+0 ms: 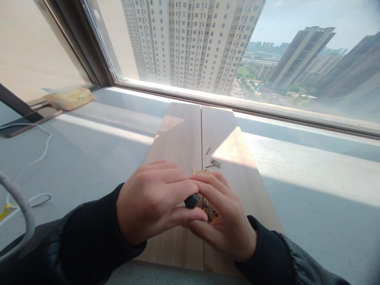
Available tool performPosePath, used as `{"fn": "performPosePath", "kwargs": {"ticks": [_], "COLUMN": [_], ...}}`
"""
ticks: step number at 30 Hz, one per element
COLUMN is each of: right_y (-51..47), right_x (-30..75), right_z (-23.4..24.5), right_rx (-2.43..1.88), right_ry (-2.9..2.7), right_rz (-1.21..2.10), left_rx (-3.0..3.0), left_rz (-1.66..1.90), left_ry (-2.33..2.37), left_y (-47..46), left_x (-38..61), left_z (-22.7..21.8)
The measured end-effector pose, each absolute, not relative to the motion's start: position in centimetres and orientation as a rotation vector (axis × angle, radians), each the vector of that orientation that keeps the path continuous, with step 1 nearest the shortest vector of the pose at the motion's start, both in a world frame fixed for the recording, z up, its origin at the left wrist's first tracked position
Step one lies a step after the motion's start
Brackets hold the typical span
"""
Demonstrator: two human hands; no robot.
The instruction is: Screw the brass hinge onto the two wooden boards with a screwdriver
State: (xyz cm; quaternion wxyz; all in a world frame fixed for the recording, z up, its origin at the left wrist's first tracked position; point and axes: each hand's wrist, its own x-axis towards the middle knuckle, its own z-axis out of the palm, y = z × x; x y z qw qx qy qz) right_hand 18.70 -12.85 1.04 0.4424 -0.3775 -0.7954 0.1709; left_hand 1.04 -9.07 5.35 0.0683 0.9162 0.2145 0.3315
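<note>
My left hand (160, 202) is closed around a black-handled tool, apparently a screwdriver (191, 201); only the rounded end of its handle shows. Beneath my hands, a brass-coloured hinge (211, 213) lies over the seam between two pale wooden boards, mostly covered by my fingers. My right hand (222, 209) curls over the hinge, its fingertips meeting my left hand. Whatever those fingertips pinch is hidden. Just beyond the hinge, several small screws (216, 163) lie on the right board (237, 174). The left board (178, 134) sits alongside it.
The boards rest on a speckled pale sill (113, 154) below a large window (190, 47). At the far left are a soft tissue pack (71, 98), a dark flat device (20, 126) and a white cable (44, 146). A thick grey curved tube (25, 209) stands near my left sleeve.
</note>
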Motion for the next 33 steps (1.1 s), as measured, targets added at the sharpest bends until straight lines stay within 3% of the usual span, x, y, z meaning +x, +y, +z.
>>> {"fn": "performPosePath", "kwargs": {"ticks": [6,13,26,33], "right_y": [-13.3,-12.8,-13.2,-13.0], "right_x": [18.2,19.2,18.6,19.1], "right_z": [0.9,1.7,0.6,1.3], "right_rx": [-0.940,-0.907,-0.999,-0.911], "right_ry": [-1.811,-1.929,-1.817,-1.926], "right_rz": [0.309,0.480,0.227,0.340], "left_rx": [2.757,2.434,2.607,2.328], "left_rz": [1.103,0.690,1.132,0.921], "left_ry": [0.729,0.341,0.855,0.509], "left_y": [-9.6,-8.0,-10.4,-9.1], "left_x": [2.5,0.8,2.6,1.6], "left_z": [5.0,6.0,4.7,4.5]}}
